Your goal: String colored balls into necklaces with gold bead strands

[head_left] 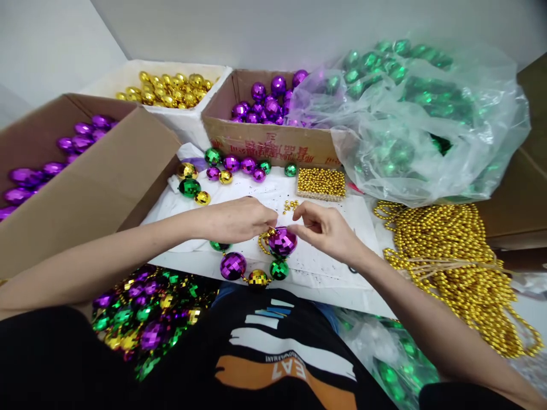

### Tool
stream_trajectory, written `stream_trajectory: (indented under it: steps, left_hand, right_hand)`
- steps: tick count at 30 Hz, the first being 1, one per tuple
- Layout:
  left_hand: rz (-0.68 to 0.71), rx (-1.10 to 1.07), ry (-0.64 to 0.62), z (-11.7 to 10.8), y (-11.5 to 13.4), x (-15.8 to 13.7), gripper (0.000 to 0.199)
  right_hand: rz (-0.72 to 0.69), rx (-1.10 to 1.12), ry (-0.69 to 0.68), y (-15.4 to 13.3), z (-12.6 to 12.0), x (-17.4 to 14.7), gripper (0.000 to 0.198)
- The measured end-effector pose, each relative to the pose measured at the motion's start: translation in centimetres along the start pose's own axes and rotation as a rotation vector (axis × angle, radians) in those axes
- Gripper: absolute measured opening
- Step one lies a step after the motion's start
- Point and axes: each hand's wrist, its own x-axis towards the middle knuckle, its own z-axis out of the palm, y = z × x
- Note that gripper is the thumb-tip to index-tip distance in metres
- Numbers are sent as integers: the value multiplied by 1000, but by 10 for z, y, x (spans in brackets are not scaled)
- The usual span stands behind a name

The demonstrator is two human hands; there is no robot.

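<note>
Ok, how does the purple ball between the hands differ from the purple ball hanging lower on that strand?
The purple ball between the hands is pinched from both sides by the left hand and right hand; the lower purple ball hangs untouched. The upper one sits over the white board, partly hidden by fingertips; the lower one is at the board's near edge, fully visible. Both are faceted, shiny and similar in size.

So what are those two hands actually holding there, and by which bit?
Both hands pinch at the top of a purple faceted ball on a bead strand: left hand from one side, right hand from the other. The exact grip is too small to tell.
</note>
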Motion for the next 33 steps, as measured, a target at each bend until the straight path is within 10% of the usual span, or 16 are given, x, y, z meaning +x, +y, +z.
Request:
stream_trajectory:
  steps: [8,17,25,33]
  left_hand:
    - [-209,-751,-86,17,-14,1,11]
    - [-291,-1180,144,50,-12,1,12]
    - [-221,-895,230,63,-5,5,20]
    - [-86,-2,287,64,2,-3,44]
  right_hand:
    - [-52,-416,129,-6,20,-15,23]
    - [216,254,146,7,42,-22,38]
    - [129,-33,391,11,67,-28,29]
    - [24,-393,417,31,70,-28,27]
